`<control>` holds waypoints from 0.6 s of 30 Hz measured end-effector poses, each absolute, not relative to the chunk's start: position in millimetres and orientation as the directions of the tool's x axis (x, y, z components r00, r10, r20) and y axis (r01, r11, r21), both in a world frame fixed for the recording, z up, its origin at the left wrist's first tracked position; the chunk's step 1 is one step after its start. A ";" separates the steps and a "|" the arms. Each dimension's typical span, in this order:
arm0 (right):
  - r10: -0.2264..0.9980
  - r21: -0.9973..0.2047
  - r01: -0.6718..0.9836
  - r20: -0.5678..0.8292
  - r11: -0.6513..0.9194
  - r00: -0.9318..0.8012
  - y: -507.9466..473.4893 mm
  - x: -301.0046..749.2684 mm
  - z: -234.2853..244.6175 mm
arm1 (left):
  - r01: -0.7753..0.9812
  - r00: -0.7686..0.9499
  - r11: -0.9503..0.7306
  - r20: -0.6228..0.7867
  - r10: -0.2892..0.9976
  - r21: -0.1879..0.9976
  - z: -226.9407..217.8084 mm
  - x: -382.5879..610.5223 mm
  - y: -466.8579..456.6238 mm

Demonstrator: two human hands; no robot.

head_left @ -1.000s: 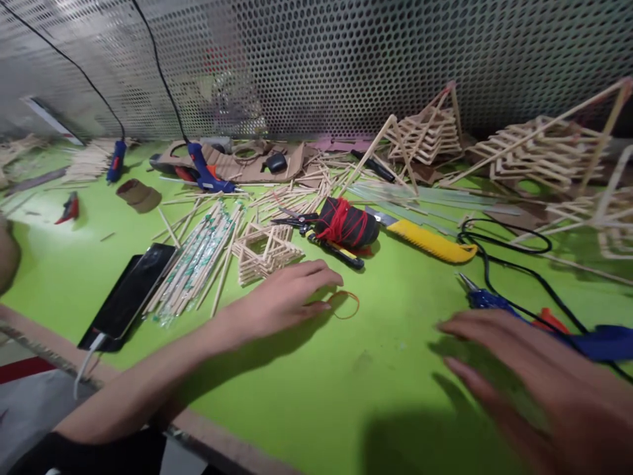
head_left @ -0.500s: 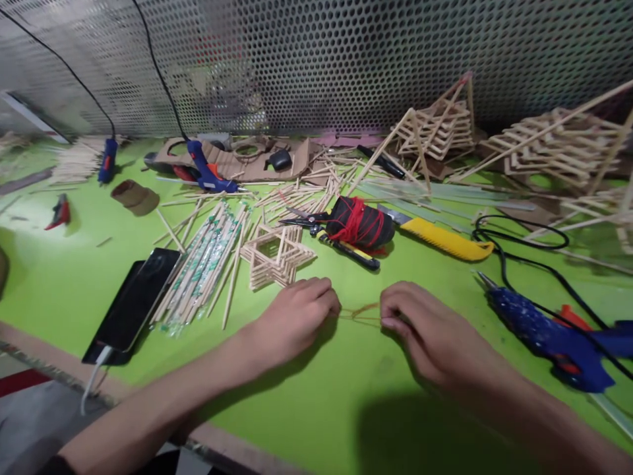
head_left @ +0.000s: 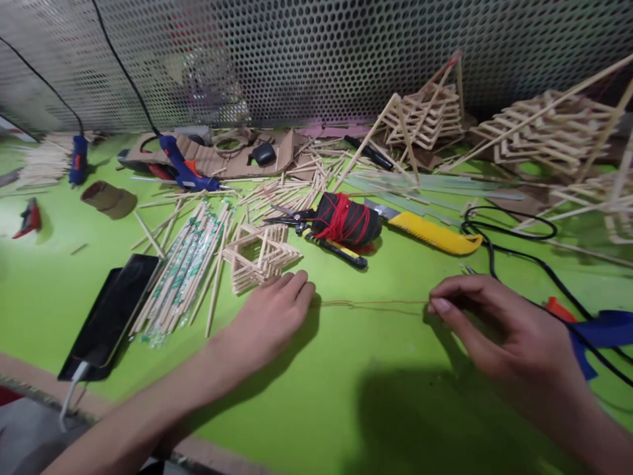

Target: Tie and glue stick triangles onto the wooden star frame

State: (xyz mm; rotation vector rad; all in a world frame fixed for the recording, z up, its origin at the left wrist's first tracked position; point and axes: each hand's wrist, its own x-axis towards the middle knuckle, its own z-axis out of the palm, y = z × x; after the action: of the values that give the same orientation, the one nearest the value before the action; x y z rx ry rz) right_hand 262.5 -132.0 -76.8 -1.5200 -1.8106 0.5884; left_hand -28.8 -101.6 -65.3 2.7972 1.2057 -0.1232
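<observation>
A thin brownish-yellow string (head_left: 376, 303) runs nearly straight between my hands, just above the green tabletop, and looks doubled along part of its length. My left hand (head_left: 279, 310) is closed on one end, fingertips hidden behind its knuckles. With thumb and forefinger, my right hand (head_left: 499, 323) pinches the other end. A star-shaped frame of stacked wooden sticks (head_left: 257, 256) lies just beyond my left hand. Behind the string are a pair of scissors (head_left: 331, 245) and a dark roll wound with red cord (head_left: 349, 221).
A yellow-handled saw or knife (head_left: 430, 231) lies right of the roll. Bagged sticks (head_left: 182, 270) and a black phone (head_left: 116, 310) are at left. A blue glue gun (head_left: 606, 330) sits partly behind my right hand; another glue gun (head_left: 185, 165) stands farther back. Stick structures (head_left: 548, 135) occupy the back right.
My right hand has moved right, away from my left, and the looped, slack string is now drawn out almost straight. The whole view has shifted slightly.
</observation>
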 end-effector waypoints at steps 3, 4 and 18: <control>0.970 -0.655 0.722 0.221 0.224 -0.101 -129.6 267.1 -76.0 | 0.718 0.690 -0.695 -0.175 0.702 0.044 -58.8 -32.2 -101.2; 0.971 -0.633 0.741 0.207 0.224 -0.116 -129.1 268.5 -76.7 | 0.715 0.691 -0.698 -0.197 0.695 0.046 -57.0 -33.1 -101.0; 0.851 -0.794 0.439 0.177 0.420 -0.494 -134.1 219.4 -21.2 | 0.432 0.777 -0.538 0.003 0.629 0.724 -18.1 -3.2 -96.2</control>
State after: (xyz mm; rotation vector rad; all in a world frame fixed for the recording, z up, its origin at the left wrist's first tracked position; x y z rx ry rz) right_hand 219.4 -134.1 -21.2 -1.0879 -2.1034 0.9349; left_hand -3.2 -96.2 -18.1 2.2234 0.7854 0.3407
